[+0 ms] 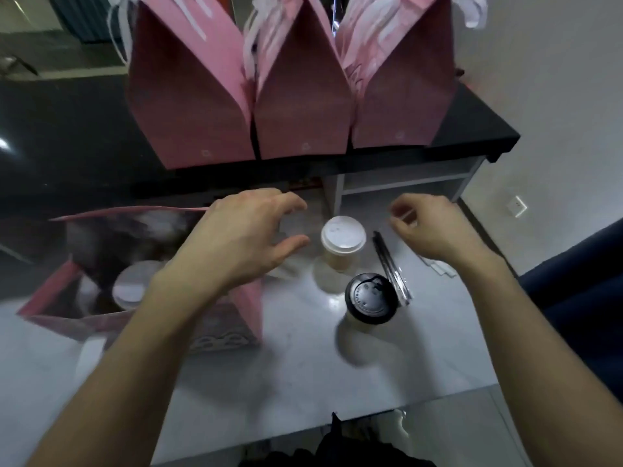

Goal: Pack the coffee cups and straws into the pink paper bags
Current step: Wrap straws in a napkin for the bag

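An open pink paper bag (249, 305) stands at the left on the white table, with a white-lidded cup (129, 286) inside it. My left hand (242, 237) hovers over the bag's right side, fingers spread, holding nothing. A white-lidded coffee cup (343, 242) stands just right of that hand. A black-lidded cup (371, 298) stands nearer to me. A wrapped black straw (387, 261) lies between the cups and my right hand (435, 227). That hand pinches a thin pale straw (406, 215) between its fingertips.
Three closed pink bags (300, 106) with white handles stand in a row on a raised black counter (472, 129) behind. White paper wrappers (438, 266) lie at the right by my wrist. The table's near edge (337, 423) is just below the cups.
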Tool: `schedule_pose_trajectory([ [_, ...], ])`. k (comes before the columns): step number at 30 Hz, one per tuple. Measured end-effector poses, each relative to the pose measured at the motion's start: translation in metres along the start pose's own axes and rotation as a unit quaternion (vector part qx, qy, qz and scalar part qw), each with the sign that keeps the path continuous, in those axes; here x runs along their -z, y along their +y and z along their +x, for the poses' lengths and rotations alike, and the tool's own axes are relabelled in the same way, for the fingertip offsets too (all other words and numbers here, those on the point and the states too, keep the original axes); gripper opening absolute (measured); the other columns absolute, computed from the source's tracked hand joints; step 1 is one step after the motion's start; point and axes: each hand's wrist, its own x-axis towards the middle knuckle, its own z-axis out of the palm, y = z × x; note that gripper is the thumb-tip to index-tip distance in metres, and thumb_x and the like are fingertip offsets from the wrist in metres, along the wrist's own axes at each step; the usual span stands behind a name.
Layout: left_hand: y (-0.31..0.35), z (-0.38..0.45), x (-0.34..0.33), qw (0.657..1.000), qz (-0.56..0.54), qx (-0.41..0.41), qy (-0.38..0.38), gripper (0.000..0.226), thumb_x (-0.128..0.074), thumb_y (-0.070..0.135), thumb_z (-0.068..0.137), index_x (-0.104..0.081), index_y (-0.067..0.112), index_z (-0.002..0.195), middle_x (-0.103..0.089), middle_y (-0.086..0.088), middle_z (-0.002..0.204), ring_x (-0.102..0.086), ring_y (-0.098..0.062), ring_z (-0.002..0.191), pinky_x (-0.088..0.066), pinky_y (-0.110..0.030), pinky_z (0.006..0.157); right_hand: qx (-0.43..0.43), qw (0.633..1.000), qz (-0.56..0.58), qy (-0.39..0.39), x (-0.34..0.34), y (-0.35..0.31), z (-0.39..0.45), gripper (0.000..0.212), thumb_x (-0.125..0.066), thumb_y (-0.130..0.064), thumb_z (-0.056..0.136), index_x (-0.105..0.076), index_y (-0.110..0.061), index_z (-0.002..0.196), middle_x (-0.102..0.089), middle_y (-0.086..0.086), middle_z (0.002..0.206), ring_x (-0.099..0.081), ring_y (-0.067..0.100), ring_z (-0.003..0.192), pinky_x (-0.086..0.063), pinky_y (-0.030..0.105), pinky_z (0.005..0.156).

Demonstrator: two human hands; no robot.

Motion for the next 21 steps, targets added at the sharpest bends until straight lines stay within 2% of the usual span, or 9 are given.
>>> schedule_pose_trajectory([
  [3,0.031,0.022,-0.029,0.999,-0.006,0.033,-0.018,0.054,-0.067,0.063,0.097,-0.061,0.039,0.144,-0.068,0.013,0.137,-0.065,-0.018,0.126,-0.055,-0.049,0.102,-0.051,0.997,-0.011,-0.049,-0.034,0.060,0.008,0.018,-0.069,-0.030,0.097,-0.078,-0.021,0.110,-0.079,0.002,0.105,-0.073,0.027,0.096,-0.056,0.035,0.081],
  [6,0.052,0.034,-0.057,0.997,-0.021,0.065,-0.042,0.052,-0.070,0.059,0.097,-0.063,0.036,0.143,-0.070,0.010,0.136,-0.066,-0.020,0.126,-0.055,-0.048,0.102,-0.090,0.990,0.001,-0.110,-0.075,0.092,0.009,0.017,-0.072,-0.030,0.095,-0.078,-0.015,0.102,-0.079,0.009,0.101,-0.072,0.031,0.096,-0.056,0.035,0.081],
  [11,0.070,0.034,-0.099,0.989,-0.064,0.121,-0.055,0.050,-0.074,0.053,0.097,-0.068,0.031,0.142,-0.069,0.009,0.139,-0.064,-0.018,0.130,-0.052,-0.049,0.106,-0.123,0.975,0.051,-0.175,-0.128,0.110,0.007,0.035,-0.077,-0.030,0.092,-0.074,0.002,0.077,-0.075,0.019,0.080,-0.072,0.037,0.086,-0.059,0.040,0.076],
  [14,0.076,0.032,-0.114,0.983,-0.095,0.152,-0.032,0.048,-0.074,0.051,0.098,-0.069,0.029,0.140,-0.069,0.008,0.137,-0.062,-0.017,0.131,-0.051,-0.046,0.109,-0.148,0.971,0.098,-0.163,-0.138,0.114,0.009,0.028,-0.076,-0.019,0.088,-0.071,0.003,0.071,-0.074,0.019,0.075,-0.074,0.037,0.080,-0.060,0.040,0.071],
  [16,0.082,0.034,-0.120,0.979,-0.119,0.165,-0.012,0.044,-0.075,0.047,0.097,-0.072,0.027,0.136,-0.071,0.007,0.134,-0.063,-0.018,0.128,-0.051,-0.045,0.108,-0.156,0.969,0.117,-0.154,-0.135,0.117,0.008,0.023,-0.075,-0.016,0.087,-0.075,0.004,0.077,-0.077,0.016,0.077,-0.075,0.034,0.080,-0.061,0.040,0.071],
  [19,0.092,0.041,-0.130,0.966,-0.177,0.187,0.036,0.029,-0.077,0.041,0.098,-0.078,0.027,0.123,-0.077,0.013,0.114,-0.070,-0.007,0.106,-0.057,-0.038,0.097,-0.144,0.973,0.153,-0.090,-0.121,0.121,0.001,0.022,-0.079,-0.026,0.093,-0.077,-0.011,0.078,-0.074,-0.001,0.071,-0.072,0.020,0.075,-0.051,0.032,0.065],
  [21,0.100,0.052,-0.136,0.944,-0.241,0.216,0.061,0.017,-0.075,0.039,0.099,-0.080,0.030,0.113,-0.077,0.018,0.099,-0.071,0.000,0.090,-0.058,-0.029,0.087,-0.095,0.976,0.188,-0.058,-0.106,0.118,-0.005,0.020,-0.081,-0.034,0.094,-0.074,-0.023,0.078,-0.071,-0.008,0.071,-0.066,0.013,0.069,-0.047,0.031,0.067],
])
